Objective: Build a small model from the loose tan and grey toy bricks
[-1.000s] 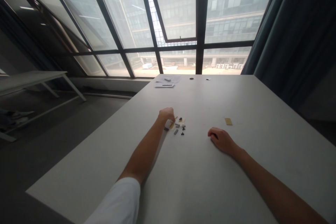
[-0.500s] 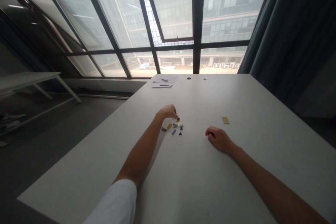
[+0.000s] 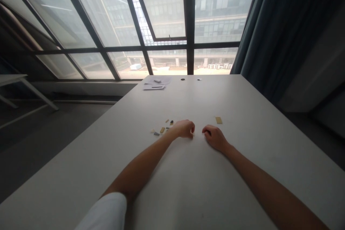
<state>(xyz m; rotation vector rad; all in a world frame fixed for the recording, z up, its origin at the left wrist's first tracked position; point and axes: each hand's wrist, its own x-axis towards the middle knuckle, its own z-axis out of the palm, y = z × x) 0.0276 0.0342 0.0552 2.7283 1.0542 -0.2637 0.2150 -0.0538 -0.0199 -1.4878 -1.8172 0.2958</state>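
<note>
My left hand (image 3: 185, 128) is just over the white table, to the right of a group of small toy-brick-like pieces. Its thumb and fingers are curled into a pinch; something tiny and pale may be at the fingertips, too small to name. Under and behind that wrist lie a yellow piece (image 3: 162, 129), a grey piece (image 3: 156, 133) and a dark round piece (image 3: 171, 122); my hand hides others. Resting on the table, my right hand (image 3: 215, 137) is loosely closed, with nothing visible in it. A flat yellow ridged piece (image 3: 218, 120) lies beyond it.
Papers (image 3: 154, 87) with a small object on them lie at the table's far left corner. Two round holes, one of them the dark hole (image 3: 182, 79), are near the far edge. Windows stand behind, a dark curtain (image 3: 258, 25) at right.
My left hand has left the far side of the small pieces and come right, closer to my right hand. The view has shifted right; my right hand stays loosely closed on the table.
</note>
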